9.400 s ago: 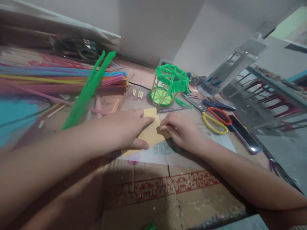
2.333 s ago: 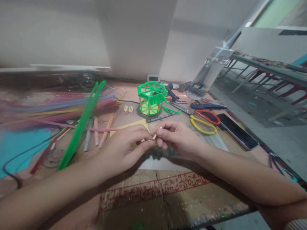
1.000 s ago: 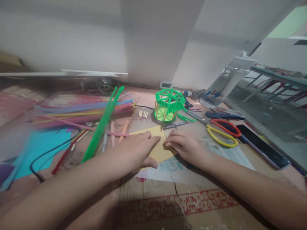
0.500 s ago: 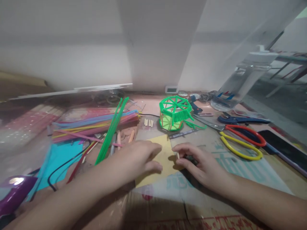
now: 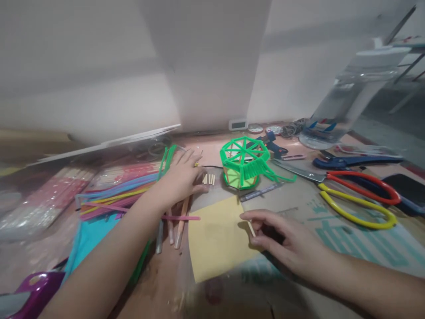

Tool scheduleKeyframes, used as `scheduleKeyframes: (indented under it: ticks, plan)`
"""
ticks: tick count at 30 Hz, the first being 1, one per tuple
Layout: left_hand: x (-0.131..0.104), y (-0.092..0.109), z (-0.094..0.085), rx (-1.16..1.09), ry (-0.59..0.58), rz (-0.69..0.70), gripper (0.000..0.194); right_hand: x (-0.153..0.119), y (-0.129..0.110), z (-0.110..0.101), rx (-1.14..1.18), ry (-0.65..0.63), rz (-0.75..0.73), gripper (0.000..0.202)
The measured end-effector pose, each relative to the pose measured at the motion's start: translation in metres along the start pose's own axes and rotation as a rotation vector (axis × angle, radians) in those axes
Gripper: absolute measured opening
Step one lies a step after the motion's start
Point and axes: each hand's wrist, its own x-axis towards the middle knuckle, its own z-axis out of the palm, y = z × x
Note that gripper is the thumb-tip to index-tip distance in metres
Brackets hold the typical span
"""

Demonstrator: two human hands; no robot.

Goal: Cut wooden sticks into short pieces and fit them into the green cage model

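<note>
My right hand (image 5: 279,235) pinches a short pale wooden stick (image 5: 251,229) between thumb and fingertips, beside the yellow paper (image 5: 215,235). Over the far left of the work area, my left hand (image 5: 182,177) is stretched out with its fingers apart, holding nothing. Near its thumb lie several short cut sticks (image 5: 209,179) in a row. Green pipe cleaners (image 5: 169,157) show behind that hand, partly covered by it. A small round green structure (image 5: 244,161) of pipe cleaners and sticks, with a spoked top, stands beyond the paper.
Scissors with red and yellow handles (image 5: 361,199), blue-handled pliers (image 5: 358,160) and a phone (image 5: 407,188) are at the right. Behind them stands a clear bottle (image 5: 352,97). Coloured pipe cleaners (image 5: 116,190), packaged sticks (image 5: 56,195) and a purple tool (image 5: 36,290) occupy the left.
My left hand has moved forward and left, from beside the yellow paper to the green pipe cleaners and short sticks. My right hand stays near the paper with the stick; the view has shifted slightly.
</note>
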Motion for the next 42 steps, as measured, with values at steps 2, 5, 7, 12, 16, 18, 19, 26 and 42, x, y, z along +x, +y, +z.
scheduleKeyframes:
  ticks: [2, 5, 7, 12, 16, 18, 19, 26, 42]
  plan:
    - [0.001, -0.002, 0.003, -0.012, -0.014, -0.01, 0.055, 0.0, 0.003, 0.001, -0.006, -0.003, 0.018, 0.032]
    - [0.001, -0.004, 0.006, -0.029, -0.021, 0.006, 0.052, -0.002, 0.009, 0.002, -0.023, 0.018, 0.01, 0.032]
    - [0.002, -0.006, 0.008, -0.043, -0.004, 0.026, 0.051, -0.003, 0.014, 0.003, -0.034, 0.043, -0.038, 0.034]
    - [0.007, -0.007, 0.014, -0.087, -0.01, 0.043, 0.055, -0.005, 0.017, 0.002, -0.056, 0.065, -0.104, 0.039]
    - [0.007, -0.008, 0.012, -0.113, -0.024, 0.053, 0.052, -0.005, 0.015, 0.002, -0.062, 0.063, -0.135, 0.042]
    - [0.004, -0.009, 0.01, -0.08, 0.007, 0.038, 0.056, -0.006, 0.015, 0.002, -0.063, 0.063, -0.151, 0.043]
    - [0.003, -0.009, 0.009, -0.049, 0.029, 0.026, 0.057, -0.006, 0.015, 0.002, -0.066, 0.063, -0.156, 0.043]
    - [0.001, -0.01, 0.011, 0.02, 0.07, 0.002, 0.039, -0.006, 0.013, 0.001, -0.105, 0.039, -0.132, 0.04]
    - [0.007, -0.005, 0.013, -0.038, 0.062, -0.006, 0.047, -0.007, 0.011, 0.0, -0.111, 0.0, -0.139, 0.041]
